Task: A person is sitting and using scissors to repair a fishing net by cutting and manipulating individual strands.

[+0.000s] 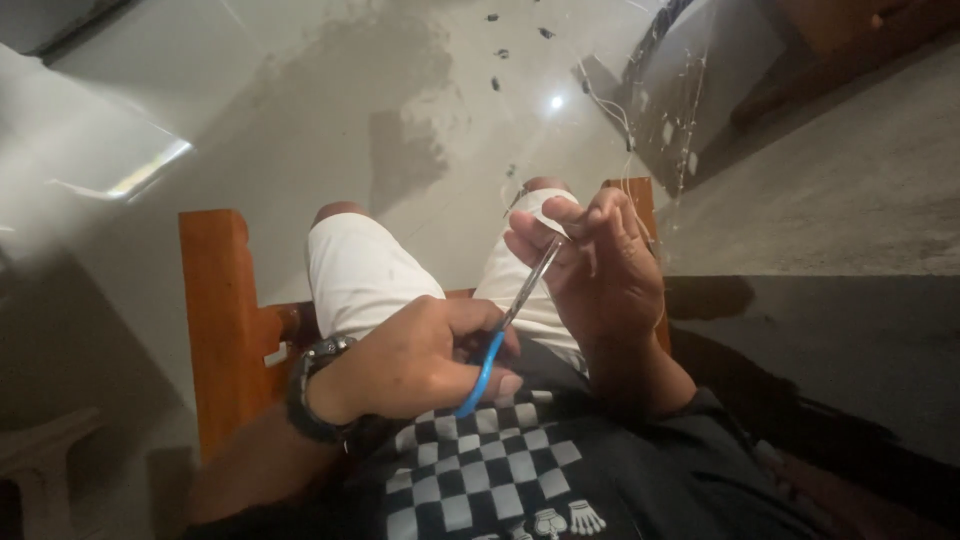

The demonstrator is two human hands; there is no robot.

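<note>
At the bottom of the frame lies a dark shirt with a black-and-white checkered panel [480, 470]. Just above it, left of centre, the left hand [415, 360], with a black wristwatch [312, 385] on its wrist, is curled closed around the blue handles of a pair of scissors [510, 325]; the fingers pass through and over the loops, and the thumb lies along the top.

The scissors' long axis runs diagonally, from the blue handles at lower centre up and to the right, with the metal blades pointing toward the upper right. The blades look nearly closed, though the blur makes this hard to tell.

The blade tips reach the right hand [600, 275], which is raised, palm toward the camera, right of centre. Its fingers are loosely bent, the thumb and fingertips pinching something small and pale [545, 212] at their tips; what it is cannot be told. The blades lie against the base of these fingers.

Beyond the hands are white shorts [360, 270] over two knees, an orange wooden chair [215, 320] frame at the left, and a glossy pale floor [330, 110] with dark scraps [497, 52] near the top.
</note>
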